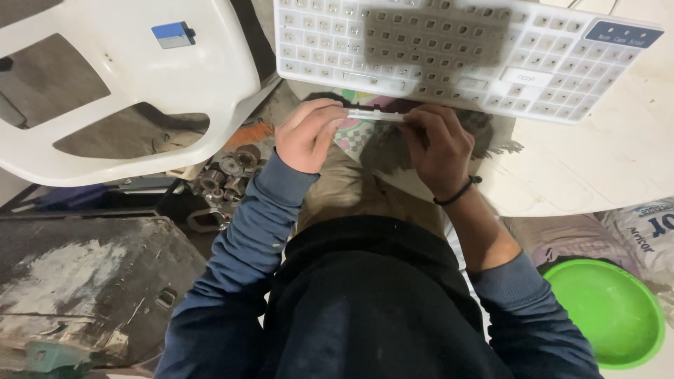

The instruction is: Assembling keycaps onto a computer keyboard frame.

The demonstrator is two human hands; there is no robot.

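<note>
A white keyboard (463, 52) with its keycaps removed lies on a round pale table (604, 168). Just below its near edge, my left hand (307, 133) and my right hand (439, 144) hold the two ends of a long, thin white bar (375, 116), shaped like a wide keycap. Fingers of both hands pinch it. A black band circles my right wrist. My blue sleeves and dark top fill the lower middle.
A white plastic chair (126, 84) with a small blue object (172, 34) on it stands at the left. Metal parts (228, 172) lie on the floor below it. A green bowl (611, 312) sits at the lower right, next to a sack (649, 224). A dark worn case (84, 288) is at the lower left.
</note>
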